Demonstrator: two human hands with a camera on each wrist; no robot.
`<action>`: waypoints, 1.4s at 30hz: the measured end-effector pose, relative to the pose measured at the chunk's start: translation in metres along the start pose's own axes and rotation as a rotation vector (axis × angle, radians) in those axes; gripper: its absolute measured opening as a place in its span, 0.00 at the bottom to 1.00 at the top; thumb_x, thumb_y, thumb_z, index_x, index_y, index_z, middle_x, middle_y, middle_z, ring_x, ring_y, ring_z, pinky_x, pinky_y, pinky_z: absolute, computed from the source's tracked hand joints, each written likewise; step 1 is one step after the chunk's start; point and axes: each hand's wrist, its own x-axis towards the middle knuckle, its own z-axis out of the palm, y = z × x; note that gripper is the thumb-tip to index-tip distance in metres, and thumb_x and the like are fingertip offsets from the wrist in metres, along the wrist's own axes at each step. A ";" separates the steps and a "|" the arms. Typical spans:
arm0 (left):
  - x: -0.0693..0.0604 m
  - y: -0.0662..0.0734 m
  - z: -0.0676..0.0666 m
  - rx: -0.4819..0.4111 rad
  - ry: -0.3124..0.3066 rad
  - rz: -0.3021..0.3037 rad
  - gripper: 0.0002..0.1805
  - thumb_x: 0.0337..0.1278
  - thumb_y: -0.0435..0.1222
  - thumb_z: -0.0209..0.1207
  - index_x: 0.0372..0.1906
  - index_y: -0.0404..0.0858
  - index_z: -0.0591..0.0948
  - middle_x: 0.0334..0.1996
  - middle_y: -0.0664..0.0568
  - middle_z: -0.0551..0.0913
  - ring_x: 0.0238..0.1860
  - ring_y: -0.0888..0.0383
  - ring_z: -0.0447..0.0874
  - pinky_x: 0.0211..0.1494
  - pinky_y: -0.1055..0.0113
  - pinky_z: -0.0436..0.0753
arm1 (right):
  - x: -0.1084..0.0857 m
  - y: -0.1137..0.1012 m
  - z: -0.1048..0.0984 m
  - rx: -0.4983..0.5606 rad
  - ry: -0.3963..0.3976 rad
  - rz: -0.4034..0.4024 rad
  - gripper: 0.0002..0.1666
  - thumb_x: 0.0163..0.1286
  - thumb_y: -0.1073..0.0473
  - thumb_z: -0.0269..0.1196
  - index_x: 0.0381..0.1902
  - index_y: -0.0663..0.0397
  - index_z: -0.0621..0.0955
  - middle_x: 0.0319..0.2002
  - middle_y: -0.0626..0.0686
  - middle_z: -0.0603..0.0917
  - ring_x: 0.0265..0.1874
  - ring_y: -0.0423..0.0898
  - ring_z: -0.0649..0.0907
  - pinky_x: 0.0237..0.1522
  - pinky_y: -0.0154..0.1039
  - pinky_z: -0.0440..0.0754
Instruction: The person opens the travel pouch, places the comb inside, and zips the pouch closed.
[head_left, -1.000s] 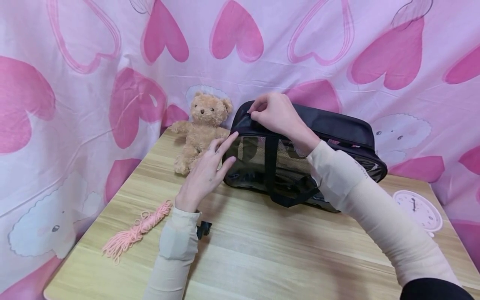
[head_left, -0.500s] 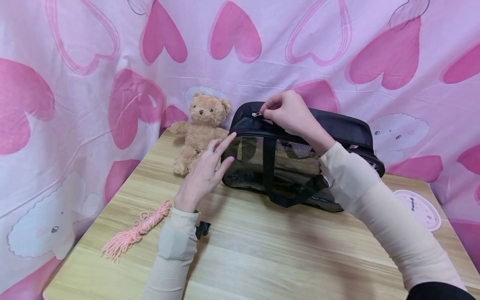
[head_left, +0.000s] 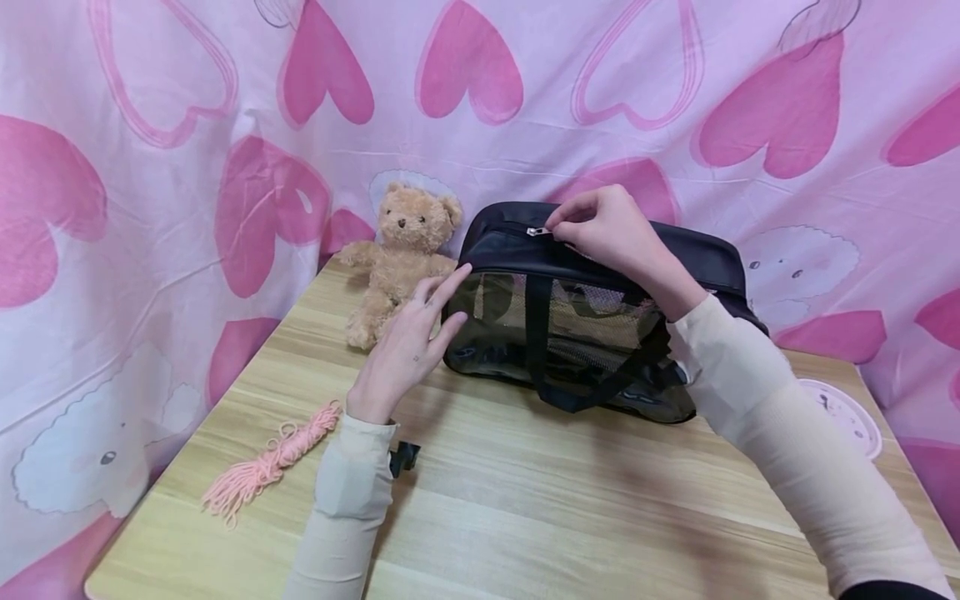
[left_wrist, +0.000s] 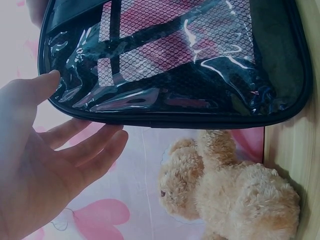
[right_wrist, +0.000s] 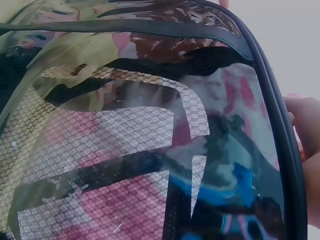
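A black bag (head_left: 491, 325) with clear and mesh side panels stands on the wooden table (head_left: 525, 500). My right hand (head_left: 611, 233) pinches the small metal zipper pull (head_left: 537, 232) on its top, between thumb and fingertips. Left of the pull, the zipper's edges lie together; to the right, the hand hides it. My left hand (head_left: 405, 346) touches the bag's left end with outstretched fingers. In the left wrist view, the thumb of that left hand (left_wrist: 45, 160) rests at the rim of the clear panel (left_wrist: 150, 97), its fingers spread along the border.
Beside the bag's left end sits a tan teddy bear (head_left: 412, 237). A pink yarn bundle (head_left: 273, 462) lies at the table's left. Partly behind my right sleeve is a round pink clock (head_left: 851, 417). A pink heart-patterned curtain (head_left: 480, 75) hangs behind the table.
My right hand has drawn the zipper pull rightward along the bag's top from near its left corner. The left hand stays at the bag's left end. My right sleeve now covers more of the clock.
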 end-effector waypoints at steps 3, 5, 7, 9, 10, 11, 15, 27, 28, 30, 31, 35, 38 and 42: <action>0.000 0.000 0.001 -0.006 -0.001 0.000 0.32 0.70 0.47 0.48 0.73 0.65 0.52 0.61 0.48 0.67 0.30 0.50 0.75 0.33 0.55 0.75 | -0.004 0.004 -0.004 0.028 -0.003 0.019 0.10 0.64 0.60 0.61 0.37 0.54 0.87 0.30 0.51 0.84 0.20 0.41 0.76 0.24 0.33 0.72; 0.000 0.001 0.001 -0.012 0.000 0.001 0.32 0.70 0.46 0.48 0.73 0.65 0.52 0.61 0.48 0.67 0.30 0.50 0.74 0.33 0.56 0.74 | -0.007 0.007 -0.007 0.040 -0.001 0.023 0.09 0.64 0.60 0.61 0.37 0.54 0.87 0.28 0.51 0.83 0.18 0.41 0.75 0.22 0.34 0.71; 0.000 0.000 0.001 -0.020 -0.001 0.002 0.32 0.70 0.46 0.48 0.73 0.65 0.52 0.61 0.48 0.67 0.30 0.50 0.74 0.34 0.55 0.74 | -0.010 0.009 -0.010 0.044 0.005 0.022 0.09 0.64 0.59 0.62 0.37 0.54 0.87 0.26 0.51 0.83 0.16 0.41 0.74 0.20 0.35 0.70; 0.000 0.000 0.001 -0.027 -0.002 0.003 0.31 0.71 0.47 0.48 0.73 0.65 0.52 0.61 0.48 0.67 0.31 0.49 0.75 0.36 0.55 0.74 | -0.012 0.012 -0.013 0.047 0.016 0.024 0.09 0.64 0.59 0.62 0.37 0.55 0.87 0.25 0.50 0.82 0.15 0.41 0.73 0.18 0.35 0.69; 0.000 0.000 0.001 -0.031 -0.003 0.003 0.31 0.71 0.47 0.48 0.73 0.65 0.53 0.61 0.48 0.67 0.32 0.48 0.75 0.36 0.54 0.74 | -0.014 0.013 -0.015 0.049 0.020 0.025 0.09 0.64 0.59 0.62 0.37 0.55 0.87 0.25 0.50 0.82 0.15 0.41 0.72 0.18 0.35 0.69; 0.000 0.000 0.001 -0.032 -0.006 0.003 0.31 0.71 0.47 0.47 0.73 0.65 0.53 0.61 0.48 0.67 0.31 0.48 0.75 0.36 0.55 0.74 | -0.015 0.015 -0.016 0.048 0.024 0.028 0.09 0.64 0.59 0.63 0.37 0.55 0.87 0.26 0.50 0.83 0.15 0.41 0.72 0.18 0.35 0.69; 0.000 -0.001 0.002 -0.034 -0.009 0.003 0.30 0.71 0.47 0.47 0.73 0.65 0.53 0.61 0.48 0.67 0.29 0.52 0.74 0.35 0.56 0.74 | -0.020 0.022 -0.021 0.042 0.034 0.044 0.09 0.64 0.57 0.63 0.37 0.55 0.87 0.28 0.51 0.83 0.18 0.42 0.74 0.21 0.34 0.72; -0.001 0.000 0.000 -0.048 -0.023 -0.003 0.31 0.71 0.46 0.48 0.74 0.64 0.52 0.62 0.47 0.66 0.28 0.55 0.73 0.37 0.55 0.75 | -0.035 0.042 -0.038 0.063 0.064 0.112 0.11 0.62 0.53 0.66 0.38 0.53 0.87 0.25 0.45 0.82 0.15 0.38 0.72 0.15 0.33 0.69; -0.001 0.000 0.000 -0.049 -0.023 0.001 0.31 0.71 0.46 0.48 0.74 0.64 0.52 0.61 0.47 0.66 0.28 0.55 0.73 0.37 0.55 0.75 | -0.036 0.044 -0.040 0.074 0.071 0.113 0.11 0.62 0.54 0.67 0.38 0.54 0.87 0.26 0.44 0.83 0.16 0.37 0.72 0.17 0.32 0.70; -0.001 0.000 0.000 -0.053 -0.023 0.007 0.31 0.71 0.46 0.48 0.74 0.63 0.53 0.61 0.46 0.66 0.27 0.55 0.72 0.38 0.55 0.75 | -0.040 0.049 -0.042 0.105 0.082 0.116 0.10 0.62 0.56 0.66 0.38 0.56 0.87 0.27 0.43 0.83 0.16 0.37 0.72 0.20 0.30 0.71; -0.001 -0.001 0.000 -0.054 -0.022 0.010 0.31 0.71 0.46 0.48 0.74 0.63 0.53 0.61 0.46 0.67 0.27 0.55 0.72 0.38 0.55 0.75 | -0.042 0.052 -0.044 0.119 0.085 0.118 0.10 0.62 0.56 0.66 0.38 0.56 0.87 0.27 0.43 0.84 0.15 0.37 0.72 0.20 0.30 0.72; -0.001 -0.001 0.001 -0.057 -0.013 0.016 0.31 0.71 0.45 0.48 0.74 0.63 0.53 0.60 0.47 0.67 0.26 0.56 0.72 0.39 0.56 0.75 | -0.050 0.062 -0.049 0.147 0.105 0.109 0.11 0.62 0.57 0.66 0.38 0.58 0.87 0.26 0.42 0.84 0.14 0.37 0.72 0.20 0.31 0.73; -0.001 -0.001 0.001 -0.061 -0.014 0.011 0.31 0.71 0.45 0.48 0.73 0.63 0.53 0.60 0.47 0.67 0.25 0.57 0.72 0.38 0.56 0.75 | -0.056 0.069 -0.053 0.130 0.123 0.097 0.11 0.62 0.56 0.67 0.38 0.57 0.87 0.26 0.41 0.84 0.16 0.37 0.74 0.22 0.30 0.73; -0.001 -0.002 0.001 -0.061 -0.014 -0.001 0.31 0.71 0.45 0.48 0.73 0.65 0.53 0.60 0.48 0.67 0.23 0.58 0.70 0.35 0.57 0.74 | -0.063 0.075 -0.058 0.141 0.145 0.119 0.09 0.62 0.57 0.66 0.38 0.54 0.87 0.24 0.40 0.83 0.18 0.36 0.74 0.22 0.29 0.72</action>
